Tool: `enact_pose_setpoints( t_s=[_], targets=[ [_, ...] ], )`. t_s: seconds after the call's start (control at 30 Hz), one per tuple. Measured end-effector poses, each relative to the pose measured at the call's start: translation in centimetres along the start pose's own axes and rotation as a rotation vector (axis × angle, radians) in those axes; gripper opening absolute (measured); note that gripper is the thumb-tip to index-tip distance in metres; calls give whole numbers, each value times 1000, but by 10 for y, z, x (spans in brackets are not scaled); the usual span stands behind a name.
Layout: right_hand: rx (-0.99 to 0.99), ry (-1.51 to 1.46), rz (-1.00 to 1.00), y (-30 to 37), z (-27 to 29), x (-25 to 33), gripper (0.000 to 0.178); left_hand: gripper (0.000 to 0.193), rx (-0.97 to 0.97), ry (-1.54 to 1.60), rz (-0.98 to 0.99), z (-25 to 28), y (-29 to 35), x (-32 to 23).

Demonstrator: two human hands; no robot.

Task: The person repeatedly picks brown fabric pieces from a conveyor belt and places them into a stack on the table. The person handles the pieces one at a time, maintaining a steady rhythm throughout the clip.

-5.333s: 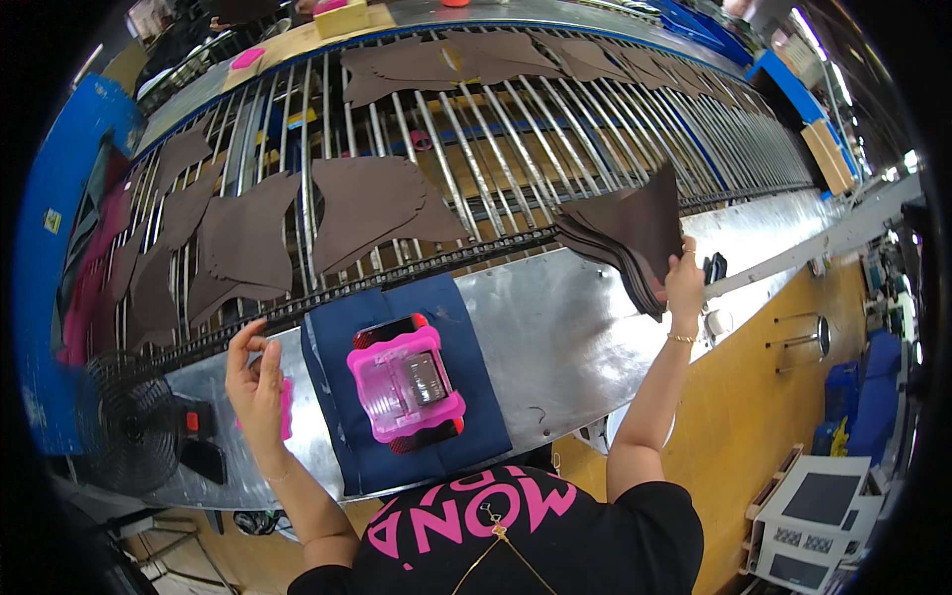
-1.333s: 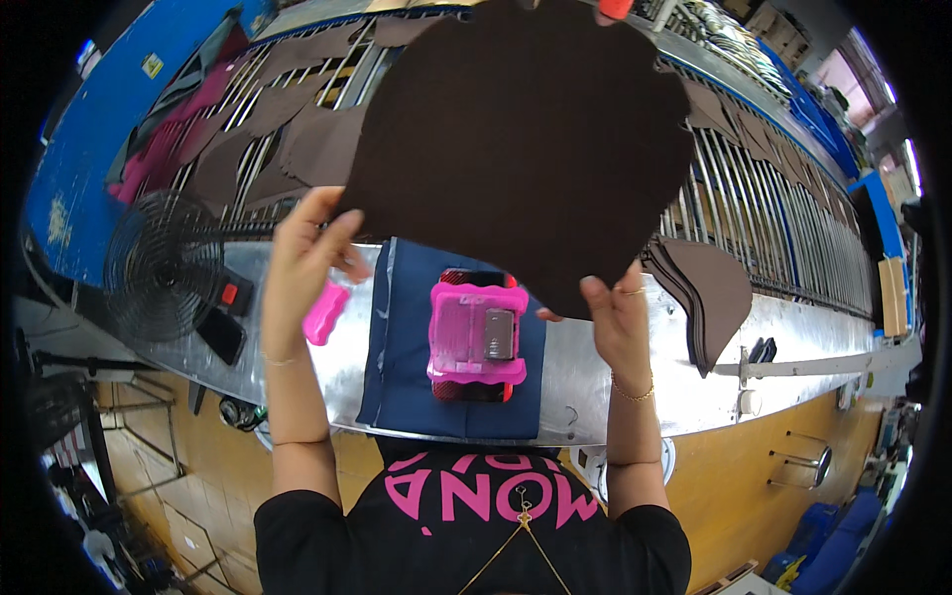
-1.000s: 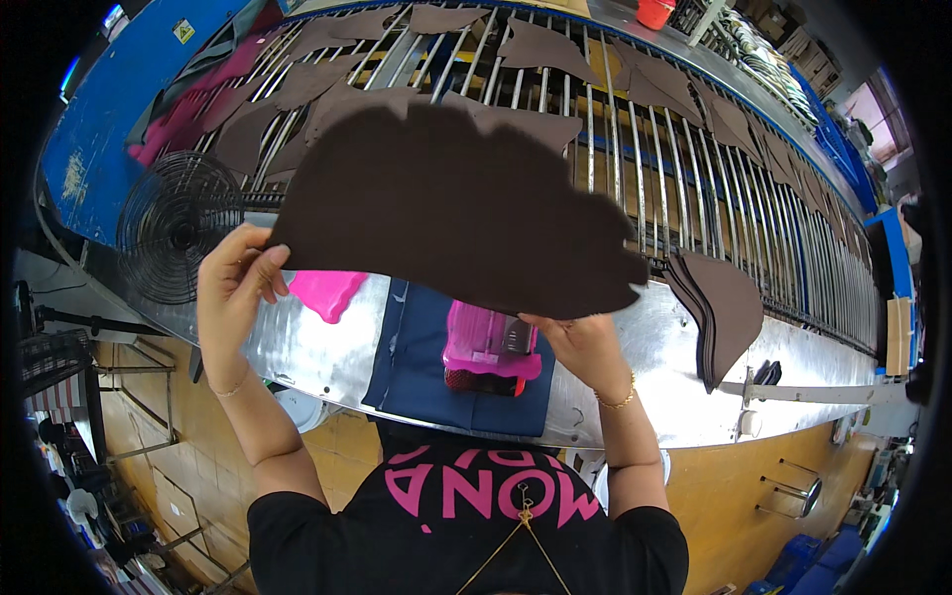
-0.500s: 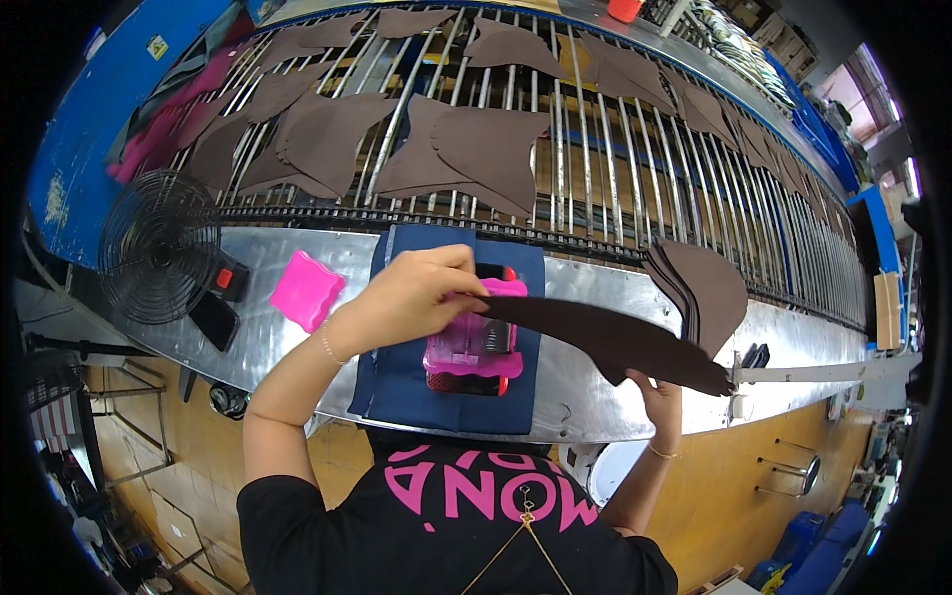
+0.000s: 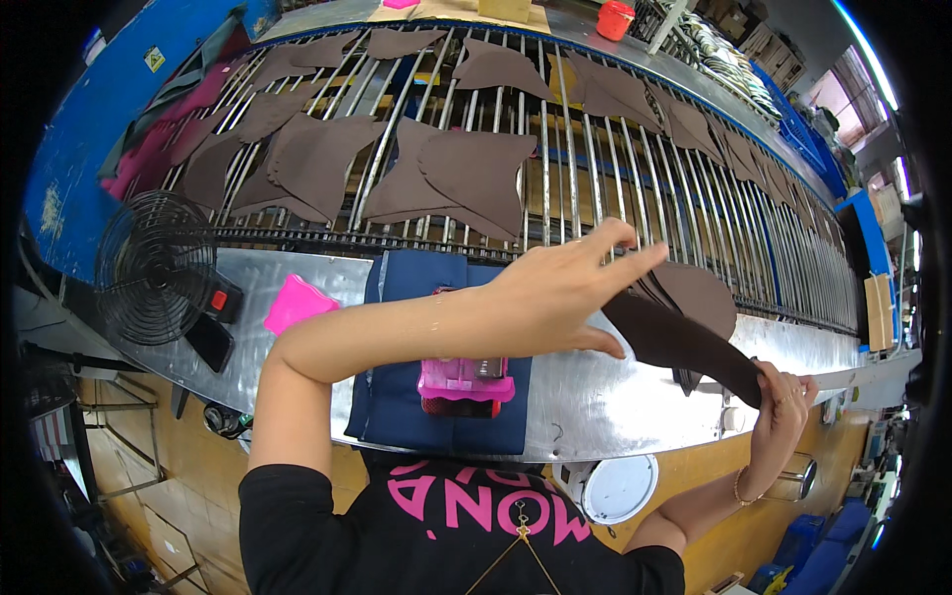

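Note:
My right hand (image 5: 783,416) grips the near end of a stack of dark brown cut leather pieces (image 5: 694,332), held on edge over the steel table (image 5: 595,407) at the right. My left arm reaches across my body. My left hand (image 5: 565,293) pinches the left end of that stack between thumb and fingers, with the index finger stretched out over it. More brown pieces (image 5: 466,174) lie flat and spread out on the metal rod conveyor (image 5: 585,159) behind.
A pink device (image 5: 466,380) sits on a navy pad (image 5: 416,416) under my left forearm. To the left are a pink block (image 5: 296,302) and a black fan (image 5: 157,268). A white round lid (image 5: 620,488) is below the table edge; a red tub (image 5: 615,18) stands far back.
The large brown piece I held up with both hands came down and swung right onto the stack. My left hand crossed over to the right with it; my right hand dropped to the stack's near end.

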State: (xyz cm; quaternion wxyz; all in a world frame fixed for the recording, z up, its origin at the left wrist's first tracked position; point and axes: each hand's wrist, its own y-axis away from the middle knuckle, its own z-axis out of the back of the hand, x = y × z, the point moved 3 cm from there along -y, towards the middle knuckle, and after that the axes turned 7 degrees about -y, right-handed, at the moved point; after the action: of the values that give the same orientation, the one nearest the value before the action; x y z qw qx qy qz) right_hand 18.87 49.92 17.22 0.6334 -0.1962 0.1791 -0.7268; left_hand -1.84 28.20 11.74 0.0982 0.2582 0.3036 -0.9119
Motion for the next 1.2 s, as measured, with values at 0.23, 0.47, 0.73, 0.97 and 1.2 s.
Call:
enact_pose_setpoints(
  t_s=[0.23, 0.47, 0.73, 0.97, 1.2],
  targets=[
    [-85, 180, 75, -56, -14, 26, 32, 18, -8, -70, 144, -19, -17, 67],
    [-273, -117, -502, 19, -86, -124, 28, 25, -449, 771, 900, -1, 32, 221],
    [-24, 37, -809, 109, -212, -212, 48, 29, -822, 1034, 1053, -21, 78, 337],
    [-113, -50, -949, 120, -238, -209, 54, 61, -556, 820, 1111, -16, 116, 350],
    [-69, 79, -1215, 107, -229, -197, 65, 40, -476, 687, 1151, 22, 143, 276]
  ],
)
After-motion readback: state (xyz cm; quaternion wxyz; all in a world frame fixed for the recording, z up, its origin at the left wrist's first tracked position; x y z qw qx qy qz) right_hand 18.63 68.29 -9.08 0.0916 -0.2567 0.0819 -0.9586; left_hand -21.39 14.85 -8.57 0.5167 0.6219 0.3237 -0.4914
